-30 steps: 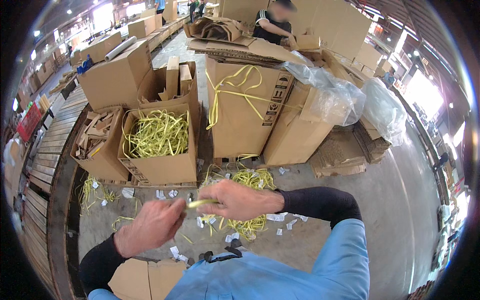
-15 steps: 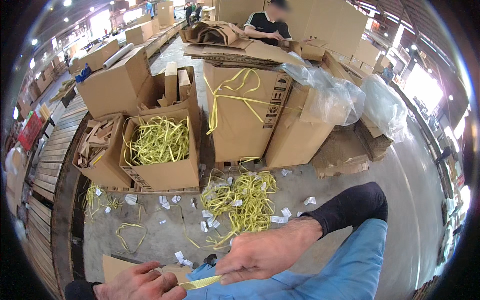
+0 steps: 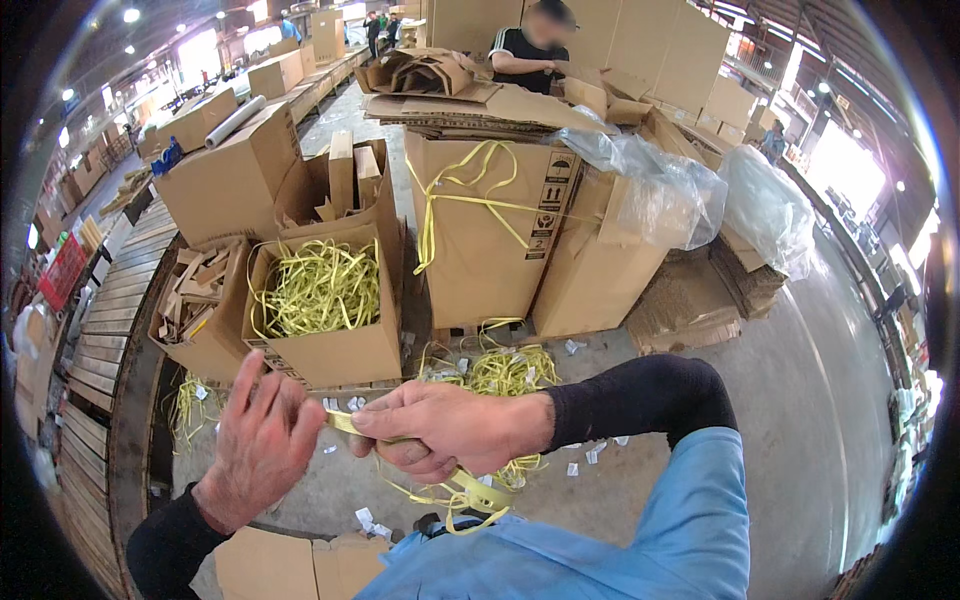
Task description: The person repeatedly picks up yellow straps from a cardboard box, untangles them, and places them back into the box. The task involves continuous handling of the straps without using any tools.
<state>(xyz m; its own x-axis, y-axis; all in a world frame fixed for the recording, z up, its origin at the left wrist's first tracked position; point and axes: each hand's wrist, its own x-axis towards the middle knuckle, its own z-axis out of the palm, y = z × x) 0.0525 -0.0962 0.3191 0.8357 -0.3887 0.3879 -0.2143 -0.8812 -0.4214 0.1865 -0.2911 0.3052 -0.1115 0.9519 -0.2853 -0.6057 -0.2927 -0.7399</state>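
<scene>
A short stretch of yellow strap [image 3: 341,421] runs between my two hands, in front of my body. My right hand [image 3: 450,428] is closed round it, thumb on top. More of the strap hangs in loops below this hand, over my blue clothing. My left hand [image 3: 262,445] pinches the strap's other end near the thumb, its index finger pointing up; the exact pinch is partly hidden. On the floor beyond my right hand lies a heap of yellow straps [image 3: 520,372], partly covered by my arm.
Ahead stands a cardboard box [image 3: 330,345] full of yellow straps, beside a box of cardboard scraps [image 3: 205,300]. A tall carton [image 3: 480,260] has strap tied on it. Clear plastic film [image 3: 765,210] drapes at right. A co-worker [image 3: 530,60] stands behind the cardboard stack.
Both hands have risen from the lower edge, away from my body, with the strap between them. My left index finger now points up. Loops of strap now show beneath my right hand.
</scene>
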